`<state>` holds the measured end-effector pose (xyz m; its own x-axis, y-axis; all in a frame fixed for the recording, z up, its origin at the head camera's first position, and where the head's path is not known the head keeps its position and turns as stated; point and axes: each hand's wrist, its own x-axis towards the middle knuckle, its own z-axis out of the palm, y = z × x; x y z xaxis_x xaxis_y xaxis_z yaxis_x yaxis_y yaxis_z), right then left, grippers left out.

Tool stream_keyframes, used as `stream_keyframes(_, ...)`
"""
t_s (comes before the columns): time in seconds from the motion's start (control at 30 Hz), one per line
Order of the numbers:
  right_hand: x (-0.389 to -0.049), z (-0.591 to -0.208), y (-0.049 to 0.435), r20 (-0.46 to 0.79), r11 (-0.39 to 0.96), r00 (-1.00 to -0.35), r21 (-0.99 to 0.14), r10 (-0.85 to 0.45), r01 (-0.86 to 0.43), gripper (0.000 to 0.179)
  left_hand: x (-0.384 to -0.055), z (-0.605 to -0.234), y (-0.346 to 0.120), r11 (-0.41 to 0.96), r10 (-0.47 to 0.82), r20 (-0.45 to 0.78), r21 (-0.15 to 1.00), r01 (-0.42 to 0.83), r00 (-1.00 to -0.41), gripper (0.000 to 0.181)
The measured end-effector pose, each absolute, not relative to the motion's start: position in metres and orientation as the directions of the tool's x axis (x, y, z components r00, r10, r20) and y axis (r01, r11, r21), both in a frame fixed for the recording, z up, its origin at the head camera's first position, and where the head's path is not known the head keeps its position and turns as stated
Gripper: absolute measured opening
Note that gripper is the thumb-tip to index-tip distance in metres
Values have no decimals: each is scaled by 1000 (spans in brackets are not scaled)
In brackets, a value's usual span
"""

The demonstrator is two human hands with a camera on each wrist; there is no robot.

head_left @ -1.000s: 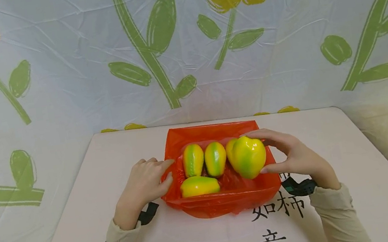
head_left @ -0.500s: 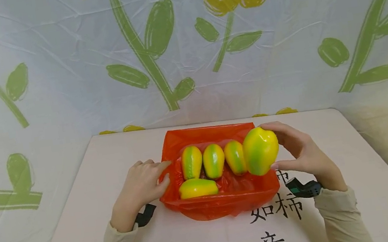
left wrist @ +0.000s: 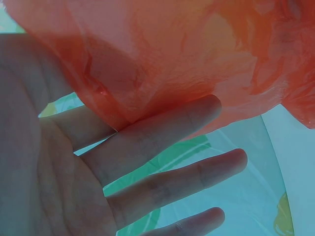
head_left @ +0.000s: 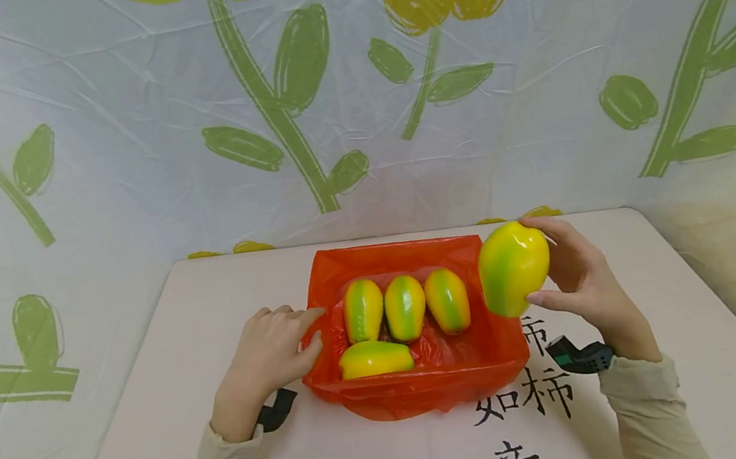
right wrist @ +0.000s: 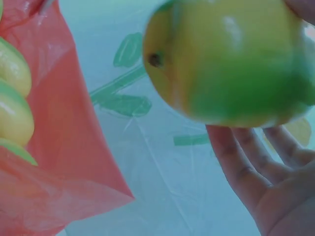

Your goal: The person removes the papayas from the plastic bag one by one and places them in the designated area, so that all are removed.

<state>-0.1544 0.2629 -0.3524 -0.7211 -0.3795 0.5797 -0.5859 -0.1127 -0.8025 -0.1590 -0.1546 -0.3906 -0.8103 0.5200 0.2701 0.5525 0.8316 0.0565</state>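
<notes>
Yellow and green, a fat, shiny oval fruit point(head_left: 514, 269) is up in the air in the right hand point(head_left: 582, 277). The grip there is as wide as the fruit, with the thumb on the near side and fingers on the far side. The oval fruit is next to the right edge of an open red plastic bag point(head_left: 421, 392), and from the head it hides part of that edge.

The left hand point(head_left: 271, 347) is at the bag's left edge. Its grip is wide and loose, thumb and first finger apart. Seen from the left wrist, the first finger goes partly out of sight behind the red plastic, and the other fingers stick out straight.

Inside the bag, three fruits of the same kind point(head_left: 405, 309) sit side by side in a row. One more fruit point(head_left: 376, 357) lies sideways in front of the left two. The bag is on a pale pink table point(head_left: 154, 420), next to big black writing point(head_left: 561, 391).
</notes>
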Motion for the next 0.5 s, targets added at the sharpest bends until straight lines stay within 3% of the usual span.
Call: stream_keyframes(0.5,-176,-375,279,525,-211,-846,-841,-92,-498,73,-159,-392,-153,833,520,251,62,550,-816,33)
